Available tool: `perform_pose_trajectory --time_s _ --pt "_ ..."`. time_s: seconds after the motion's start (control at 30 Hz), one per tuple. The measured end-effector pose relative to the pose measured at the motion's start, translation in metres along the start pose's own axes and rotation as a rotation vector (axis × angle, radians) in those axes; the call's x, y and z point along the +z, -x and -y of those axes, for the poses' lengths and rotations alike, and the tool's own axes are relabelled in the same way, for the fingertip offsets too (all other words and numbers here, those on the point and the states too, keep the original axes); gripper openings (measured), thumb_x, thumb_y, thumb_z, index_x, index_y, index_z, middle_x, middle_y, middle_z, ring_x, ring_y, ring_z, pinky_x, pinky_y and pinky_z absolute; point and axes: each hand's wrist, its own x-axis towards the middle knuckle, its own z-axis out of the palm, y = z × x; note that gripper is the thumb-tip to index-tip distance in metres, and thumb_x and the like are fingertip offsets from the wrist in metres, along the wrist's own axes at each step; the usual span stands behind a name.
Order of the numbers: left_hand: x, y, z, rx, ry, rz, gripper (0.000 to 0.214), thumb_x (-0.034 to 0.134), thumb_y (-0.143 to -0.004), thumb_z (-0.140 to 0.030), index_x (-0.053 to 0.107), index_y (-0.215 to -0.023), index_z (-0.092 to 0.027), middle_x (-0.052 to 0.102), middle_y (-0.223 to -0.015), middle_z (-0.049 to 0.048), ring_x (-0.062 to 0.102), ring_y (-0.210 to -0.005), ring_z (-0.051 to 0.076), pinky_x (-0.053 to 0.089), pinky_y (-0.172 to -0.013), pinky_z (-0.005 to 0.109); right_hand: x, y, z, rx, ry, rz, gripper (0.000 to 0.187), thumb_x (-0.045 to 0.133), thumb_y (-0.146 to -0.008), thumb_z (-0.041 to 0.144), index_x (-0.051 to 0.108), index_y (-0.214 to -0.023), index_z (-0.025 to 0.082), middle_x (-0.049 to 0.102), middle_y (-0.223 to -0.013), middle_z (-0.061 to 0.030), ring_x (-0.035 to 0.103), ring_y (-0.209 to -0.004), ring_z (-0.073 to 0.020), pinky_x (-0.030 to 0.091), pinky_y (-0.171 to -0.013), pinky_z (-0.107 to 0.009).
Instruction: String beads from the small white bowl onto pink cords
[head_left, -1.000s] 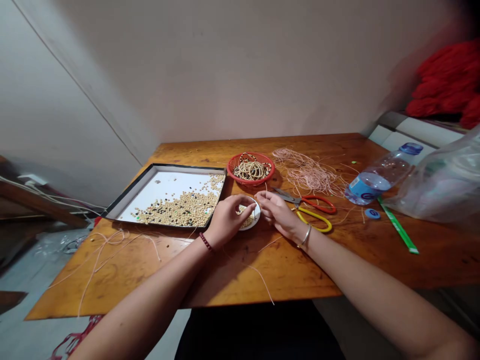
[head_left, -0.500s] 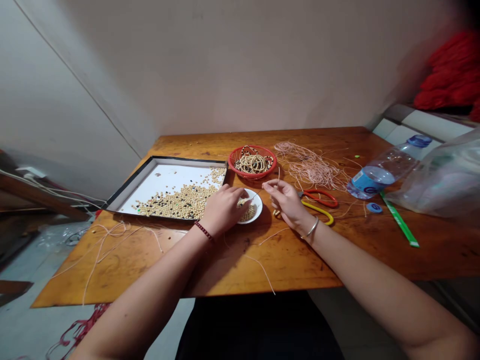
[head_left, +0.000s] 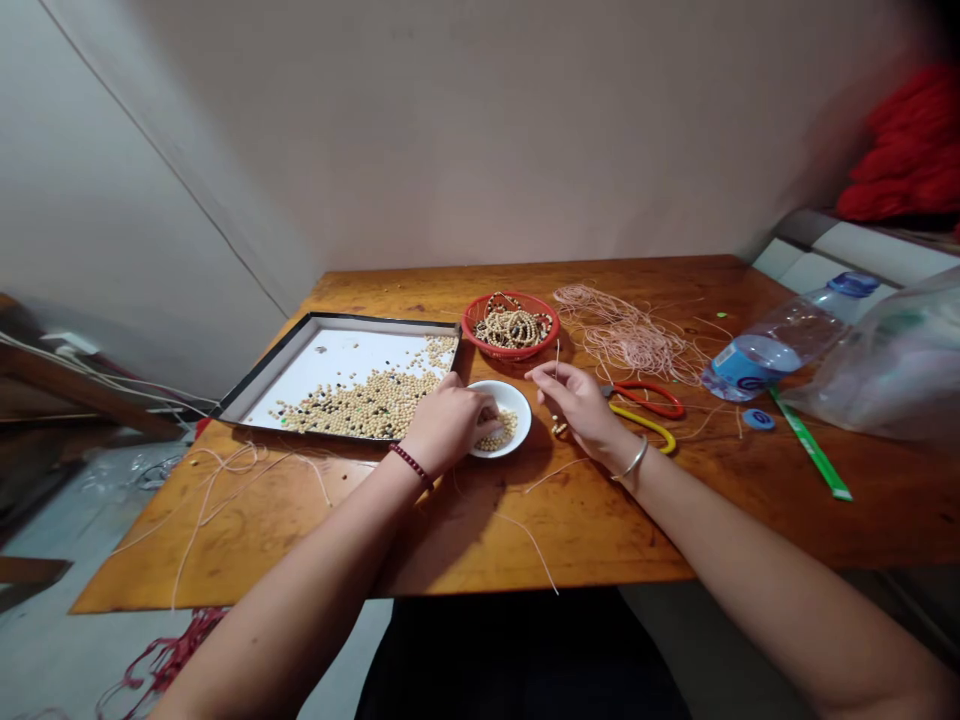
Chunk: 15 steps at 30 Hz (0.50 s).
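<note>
My left hand (head_left: 448, 425) reaches into a small white bowl (head_left: 526, 415) that holds pale beads (head_left: 504, 428). Its fingers are bent together over the beads, and whatever may lie between the fingertips is hidden. To the right of the bowl, my right hand (head_left: 577, 400) pinches a thin cord between thumb and forefinger. One end of the cord (head_left: 558, 352) sticks up above the fingers. A few pale beads (head_left: 559, 427) hang just below that hand, apparently strung on the cord.
A black-edged tray (head_left: 262, 385) of loose beads stands at left. Behind the bowl is a red basket (head_left: 511, 352) of beaded strings. Pink cord (head_left: 637, 335), scissors (head_left: 651, 397), a water bottle (head_left: 780, 345), a blue cap (head_left: 759, 419) and a green strip (head_left: 814, 445) lie right.
My left hand has drawn back from the cord near my right hand and dipped its fingers into the bowl's beads. My right hand keeps its pinch, and the view has shifted slightly.
</note>
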Motion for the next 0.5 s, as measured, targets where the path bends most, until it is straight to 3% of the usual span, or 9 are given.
perform_pose_trajectory --time_s 0.1,0.23,0.5 --pt "0.0005 -0.0008 0.0001 0.013 0.007 -0.007 0.019 0.062 -0.082 -0.037 0.069 -0.075 -0.021 0.067 -0.074 0.0065 0.052 -0.084 0.023 0.039 -0.066 0.030 0.0018 0.0015 0.0006 -0.012 0.102 0.066 0.031 0.067 -0.072 0.048 0.064 -0.075 0.017 0.053 -0.059 0.0015 0.040 -0.052 -0.0082 0.029 -0.045 -0.021" --pt "-0.0014 -0.0028 -0.0004 0.046 0.029 -0.033 0.014 0.060 -0.084 -0.030 0.069 -0.082 -0.020 0.067 -0.078 0.0067 0.053 -0.083 0.022 0.040 -0.068 0.030 0.0021 0.0007 -0.0023 0.041 0.158 0.167 0.032 0.066 -0.070 0.048 0.063 -0.067 0.017 0.051 -0.058 0.0011 0.040 -0.053 -0.0091 0.028 -0.045 -0.021" --pt "-0.0003 -0.0075 0.0007 0.110 0.198 -0.110 0.014 0.060 -0.085 -0.031 0.068 -0.090 -0.021 0.066 -0.085 0.0044 0.058 -0.085 0.018 0.042 -0.072 0.027 0.0007 0.0009 -0.0081 -0.043 0.302 0.158 0.024 0.062 -0.071 0.036 0.055 -0.058 0.018 0.051 -0.056 0.0022 0.043 -0.055 -0.0105 0.034 -0.052 -0.023"
